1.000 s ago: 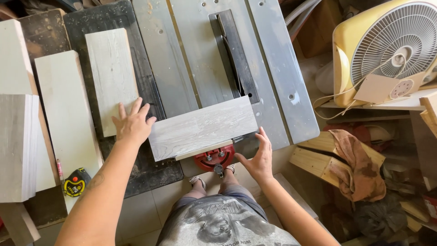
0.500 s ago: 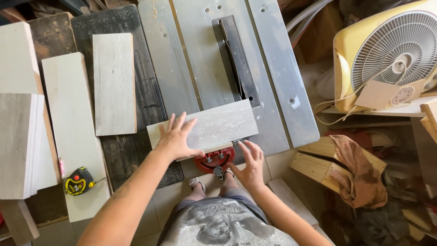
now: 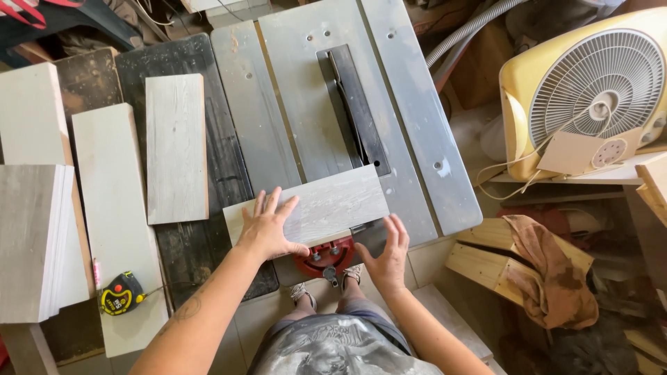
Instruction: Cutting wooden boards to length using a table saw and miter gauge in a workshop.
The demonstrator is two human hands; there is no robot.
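- Right now we see a short grey board (image 3: 326,203) with a wood-grain face lying flat on the near edge of the metal saw table (image 3: 410,132), just in front of the dark slot (image 3: 354,111) in the table's middle.
- Our left hand (image 3: 267,229) lies flat on the board's left part, palm down, fingers spread and straight; it presses rather than grips.
- Our right hand (image 3: 385,253) sits at the board's near right edge, fingers loosely extended upward toward it; the fingertips seem to touch the edge, though we cannot be sure from this angle. It clasps nothing.
- Both forearms reach forward from the bottom of the view, the left one at a slant.
- A red round knob (image 3: 325,257) shows under the table's edge, between the two hands.
- To the left, a longer pale plank (image 3: 176,146) with the same grain lies on a dark worn bench (image 3: 222,160), with more pale boards (image 3: 42,229) stacked beside it.
- A yellow and black tape measure (image 3: 119,293) rests on one of the light boards.
- A yellowed plastic fan (image 3: 590,97) with a round grille stands to the right, above a rust-brown rag (image 3: 556,278) draped on wooden offcuts.
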